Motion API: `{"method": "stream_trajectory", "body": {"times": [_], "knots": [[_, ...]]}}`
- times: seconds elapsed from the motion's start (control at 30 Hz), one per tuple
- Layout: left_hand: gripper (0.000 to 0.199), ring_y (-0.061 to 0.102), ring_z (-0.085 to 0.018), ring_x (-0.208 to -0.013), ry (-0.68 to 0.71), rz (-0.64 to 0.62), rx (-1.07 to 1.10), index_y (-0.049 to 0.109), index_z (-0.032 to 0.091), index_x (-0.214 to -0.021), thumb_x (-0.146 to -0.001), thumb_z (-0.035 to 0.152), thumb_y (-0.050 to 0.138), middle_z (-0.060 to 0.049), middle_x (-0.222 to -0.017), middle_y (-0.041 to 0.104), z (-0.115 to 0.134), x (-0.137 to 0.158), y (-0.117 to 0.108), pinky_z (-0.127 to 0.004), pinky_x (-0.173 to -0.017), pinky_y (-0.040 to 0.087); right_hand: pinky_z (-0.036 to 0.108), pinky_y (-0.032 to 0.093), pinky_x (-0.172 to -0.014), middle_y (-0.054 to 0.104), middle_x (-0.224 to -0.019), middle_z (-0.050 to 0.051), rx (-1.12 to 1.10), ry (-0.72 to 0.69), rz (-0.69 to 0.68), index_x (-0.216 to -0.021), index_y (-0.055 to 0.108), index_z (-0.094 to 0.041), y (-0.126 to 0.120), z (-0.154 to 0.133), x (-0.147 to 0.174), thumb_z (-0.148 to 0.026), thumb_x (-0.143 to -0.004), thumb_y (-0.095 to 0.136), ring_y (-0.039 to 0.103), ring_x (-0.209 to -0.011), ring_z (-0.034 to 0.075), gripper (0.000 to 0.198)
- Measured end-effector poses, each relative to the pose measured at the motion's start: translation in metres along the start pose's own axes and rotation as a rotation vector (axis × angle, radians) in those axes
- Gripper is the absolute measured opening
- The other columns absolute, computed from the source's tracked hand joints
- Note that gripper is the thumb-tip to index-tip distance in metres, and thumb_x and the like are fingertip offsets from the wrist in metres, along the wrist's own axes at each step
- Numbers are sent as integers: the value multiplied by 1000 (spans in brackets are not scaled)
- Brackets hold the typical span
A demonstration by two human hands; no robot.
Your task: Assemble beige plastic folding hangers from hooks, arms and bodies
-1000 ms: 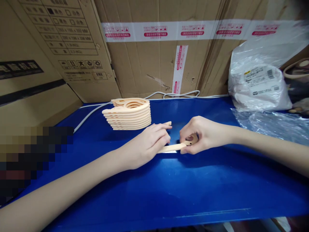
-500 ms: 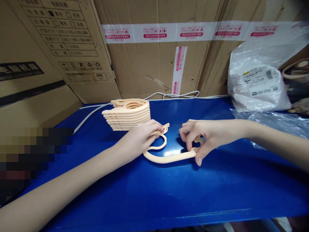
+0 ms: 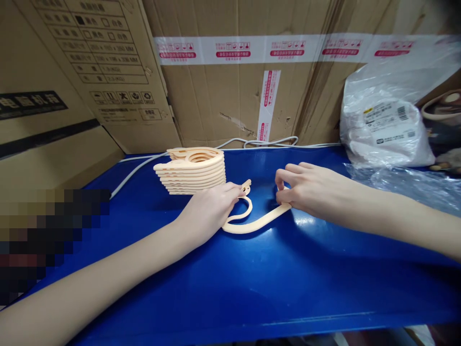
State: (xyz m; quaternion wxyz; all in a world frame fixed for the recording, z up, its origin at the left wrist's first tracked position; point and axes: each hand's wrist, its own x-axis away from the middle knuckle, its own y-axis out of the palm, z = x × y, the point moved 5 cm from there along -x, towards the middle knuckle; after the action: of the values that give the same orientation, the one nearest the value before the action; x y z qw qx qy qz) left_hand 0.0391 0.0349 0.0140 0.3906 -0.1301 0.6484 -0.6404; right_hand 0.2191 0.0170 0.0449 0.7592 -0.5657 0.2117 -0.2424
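Fingers (image 3: 235, 190) of our left hand (image 3: 209, 207) are curled down over a peach plastic hanger (image 3: 236, 229) just beside its round loop (image 3: 249, 206), while those of our right hand (image 3: 308, 190) are bent, thumb towards index, around the end of its curved arm (image 3: 264, 221), which they mostly hide. It lies between our hands, low over the blue bench (image 3: 288, 283); whether it rests on the surface along its whole length we cannot tell. Held on both sides like this, it is probably being kept steady so that neither part swings. Beyond our left hand, a stack of matching hangers (image 3: 192, 180) sits one upon another, likely piled so that they take up little room. Farther right, transparent film (image 3: 399, 181) lies just before a transparent bag (image 3: 372, 81) containing a white labelled package (image 3: 391, 132), whose contents are hidden from us. A white cable (image 3: 126, 178) curves towards the back, where cardboard cartons (image 3: 223, 96) stand; what they hold we cannot see.
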Motion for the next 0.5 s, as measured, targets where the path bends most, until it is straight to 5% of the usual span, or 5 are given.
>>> {"method": "stream_trajectory", "body": {"times": [0.2, 0.5], "knots": [[25, 68, -24, -107, 21, 8, 15, 68, 14, -113, -95, 13, 53, -8, -120, 70, 0, 0, 1, -39, -92, 57, 25, 35, -59, 53, -92, 4, -257, -28, -49, -72, 56, -19, 1, -11, -2, -2, -85, 47, 49, -65, 12, 23], [24, 69, -25, -104, 55, 30, -31, 68, 13, -112, -94, 12, 52, -9, -119, 70, 0, 1, 1, -40, -87, 59, 25, 41, -69, 57, -110, 4, -576, -65, -198, -82, 61, -19, -1, -16, 0, 2, -79, 43, 56, -78, 12, 28]]}}
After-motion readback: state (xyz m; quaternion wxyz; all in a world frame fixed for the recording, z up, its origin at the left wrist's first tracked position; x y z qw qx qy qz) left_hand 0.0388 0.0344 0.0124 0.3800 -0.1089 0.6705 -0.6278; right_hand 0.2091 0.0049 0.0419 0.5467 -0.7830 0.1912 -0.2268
